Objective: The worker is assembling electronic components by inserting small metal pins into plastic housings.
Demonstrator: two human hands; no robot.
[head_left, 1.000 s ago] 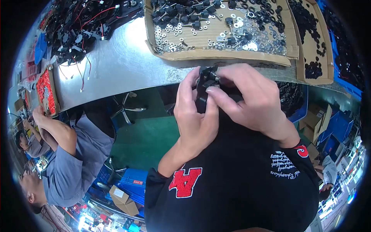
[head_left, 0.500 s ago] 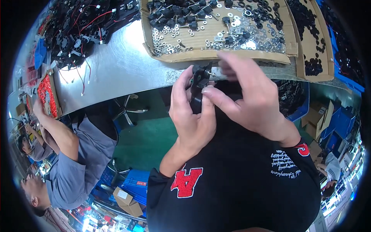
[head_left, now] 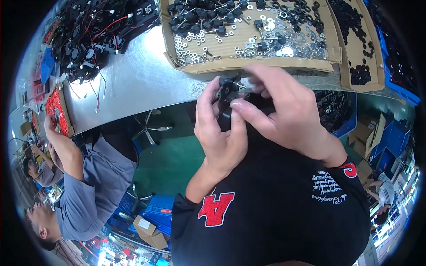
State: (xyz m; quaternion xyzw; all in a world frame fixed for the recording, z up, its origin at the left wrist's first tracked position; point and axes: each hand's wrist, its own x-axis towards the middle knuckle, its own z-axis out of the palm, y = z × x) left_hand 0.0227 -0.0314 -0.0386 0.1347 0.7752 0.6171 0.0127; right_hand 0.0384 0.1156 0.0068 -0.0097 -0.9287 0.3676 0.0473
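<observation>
My left hand (head_left: pixel 220 137) is closed around a black plastic part (head_left: pixel 229 91), just in front of the bench edge. A short metal threaded stud (head_left: pixel 240 84) sticks out of the part's right side. My right hand (head_left: pixel 286 113) is beside it, thumb and forefinger apart. Its thumb tip is at the lower side of the part, while the fingers curve near the stud and are slightly blurred. The far side of the part is hidden by my left fingers. Just beyond my hands lies a cardboard tray (head_left: pixel 255 66) with black knob-like screws (head_left: pixel 191 17), washers and nuts.
A second cardboard tray (head_left: pixel 378 66) of small black rings is at the right. Black assemblies with wires (head_left: pixel 88 48) pile up on the metal bench (head_left: pixel 133 84) at the left. A co-worker (head_left: pixel 97 177) reaches into a box of red parts (head_left: pixel 57 111). A wheeled chair (head_left: pixel 151 128) stands below.
My right forefinger has shifted slightly left over the stud and its fingers have curled closer. My left hand keeps its hold on the black plastic part. The co-worker's hand has moved slightly.
</observation>
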